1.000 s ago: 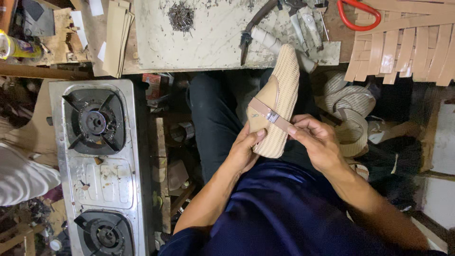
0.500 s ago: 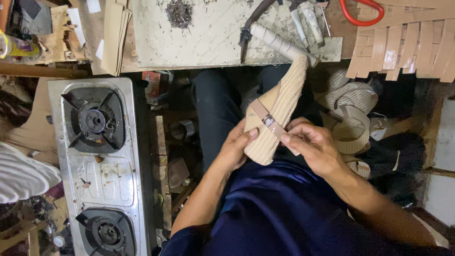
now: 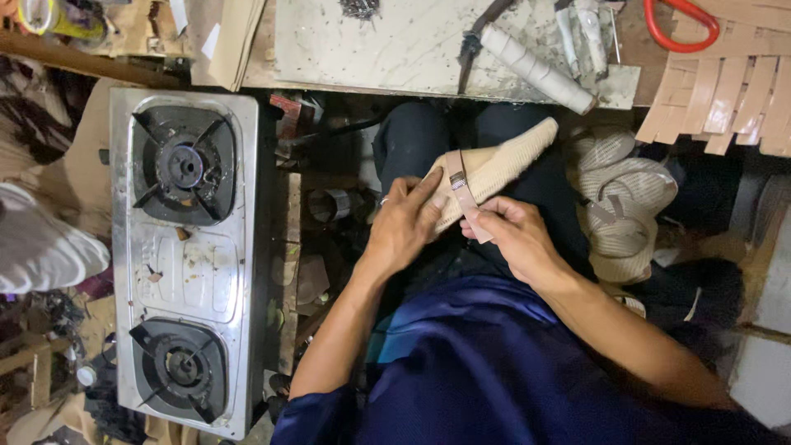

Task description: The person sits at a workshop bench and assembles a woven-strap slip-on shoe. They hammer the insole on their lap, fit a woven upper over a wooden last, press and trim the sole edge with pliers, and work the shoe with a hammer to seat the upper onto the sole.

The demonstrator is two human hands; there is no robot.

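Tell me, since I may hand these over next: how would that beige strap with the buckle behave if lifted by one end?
The strap is thin and bends over the sole between the left hand and right hand, so it would likely hang floppy. It looks light; the small buckle might weigh that end down.

Beige sole [image 3: 494,169]: near end was hidden beneath left hand [image 3: 404,227] and right hand [image 3: 515,239]. Strap [image 3: 463,194]: lower end was covered by right fingers. Red scissors [image 3: 680,25]: handles were cut by top edge. Yellow container [image 3: 49,16]: cropped at top-left corner. Woven strips [image 3: 725,95]: ran off right edge.
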